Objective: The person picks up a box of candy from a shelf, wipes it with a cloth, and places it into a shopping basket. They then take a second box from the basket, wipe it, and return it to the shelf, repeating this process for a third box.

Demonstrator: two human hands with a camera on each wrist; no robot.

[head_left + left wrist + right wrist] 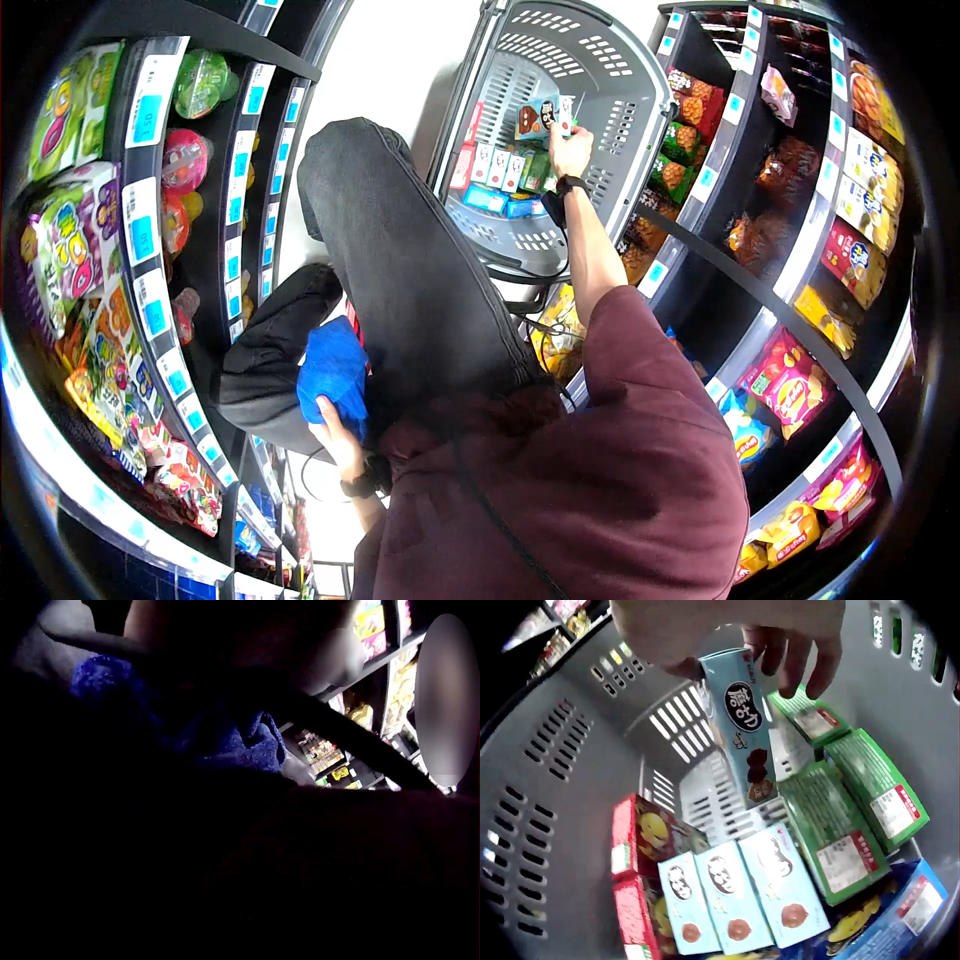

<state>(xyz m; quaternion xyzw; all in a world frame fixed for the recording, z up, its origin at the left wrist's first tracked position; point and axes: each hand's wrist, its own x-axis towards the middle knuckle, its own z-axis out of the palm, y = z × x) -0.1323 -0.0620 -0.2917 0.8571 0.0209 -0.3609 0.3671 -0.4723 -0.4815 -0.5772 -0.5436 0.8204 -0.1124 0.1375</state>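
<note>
Reaching into the grey shopping basket [625, 75], my right hand [570, 155] grips a light blue snack box [742, 727] by its upper end. In the right wrist view the box stands on end above the basket floor. Three matching light blue boxes [730, 904] stand side by side below it. Red boxes [635, 836] lie to their left, green boxes [832, 840] to their right, and a blue box [904, 911] is at the lower right. Beside the bent knee, my left hand [342, 447] holds a bunched blue cloth [335, 370]; the left wrist view is mostly dark.
Shelves of bagged candy [75, 240] and round plastic tubs [185, 160] rise on the left. On the right, racks hold snack bags [790, 385]. The basket's black handle [460, 95] lies along its left rim. White floor [385, 60] shows beyond the knee.
</note>
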